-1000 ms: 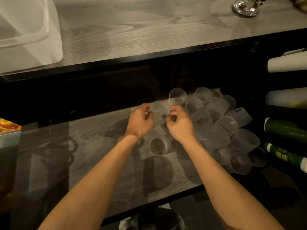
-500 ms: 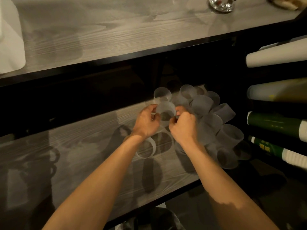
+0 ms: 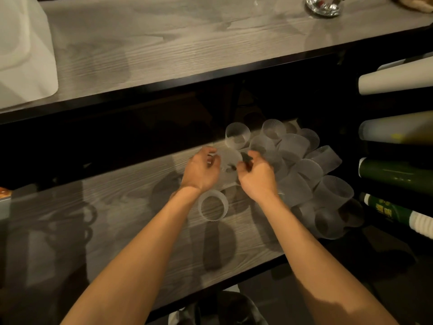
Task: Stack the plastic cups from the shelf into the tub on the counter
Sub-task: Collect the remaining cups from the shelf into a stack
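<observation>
Several frosted ribbed plastic cups lie in a loose pile (image 3: 304,170) on the right part of the lower shelf (image 3: 117,219). My left hand (image 3: 201,171) and my right hand (image 3: 256,175) both grip one cup (image 3: 228,160) from either side, just above the shelf. A single cup (image 3: 213,207) stands upright below my left wrist. Another upright cup (image 3: 237,136) stands behind my hands. The white translucent tub (image 3: 25,50) sits on the counter at the top left, partly cut off by the frame.
The grey wood counter (image 3: 187,43) overhangs the shelf with a black front edge. A shiny metal object (image 3: 323,5) stands on it at the back right. White and green rolls (image 3: 396,172) lie stacked to the right of the cups.
Both hands keep hold of the same cup and have barely shifted on the shelf. The view swung left, bringing more of the tub into sight.
</observation>
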Available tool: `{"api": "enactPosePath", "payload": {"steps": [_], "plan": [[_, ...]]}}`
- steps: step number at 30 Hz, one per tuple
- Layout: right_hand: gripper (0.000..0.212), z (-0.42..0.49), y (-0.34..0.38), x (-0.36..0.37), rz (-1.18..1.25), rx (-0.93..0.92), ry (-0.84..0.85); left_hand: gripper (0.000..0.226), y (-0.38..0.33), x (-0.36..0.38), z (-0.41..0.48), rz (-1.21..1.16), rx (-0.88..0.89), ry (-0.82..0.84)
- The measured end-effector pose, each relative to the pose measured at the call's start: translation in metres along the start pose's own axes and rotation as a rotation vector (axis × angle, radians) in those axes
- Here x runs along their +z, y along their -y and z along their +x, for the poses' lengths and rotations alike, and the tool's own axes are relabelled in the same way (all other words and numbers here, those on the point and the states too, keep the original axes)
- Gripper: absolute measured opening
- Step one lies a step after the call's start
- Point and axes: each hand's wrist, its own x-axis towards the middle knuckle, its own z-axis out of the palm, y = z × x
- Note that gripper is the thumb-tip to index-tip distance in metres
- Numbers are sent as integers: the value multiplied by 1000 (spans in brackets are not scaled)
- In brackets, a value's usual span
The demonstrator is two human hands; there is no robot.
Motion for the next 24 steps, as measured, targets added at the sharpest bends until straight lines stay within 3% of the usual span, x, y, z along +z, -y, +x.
{"api": "enactPosePath", "payload": {"steps": [3, 6, 14, 16, 24], "plan": [[19, -6, 15, -3, 175, 58, 28, 19, -8, -12, -12, 9, 56, -99], [12, -17, 23, 0, 195, 79, 106, 15, -5, -24, -25, 9, 50, -92], [14, -47, 10, 10, 73, 155, 132, 18, 27, -30, -58, 42, 90, 31], [11, -52, 0, 14, 29, 133, 150, 18, 39, -25, -62, 56, 134, 12], [33, -64, -20, 13, -220, 52, 163, 30, 38, -10, -66, 221, 96, -62]]}}
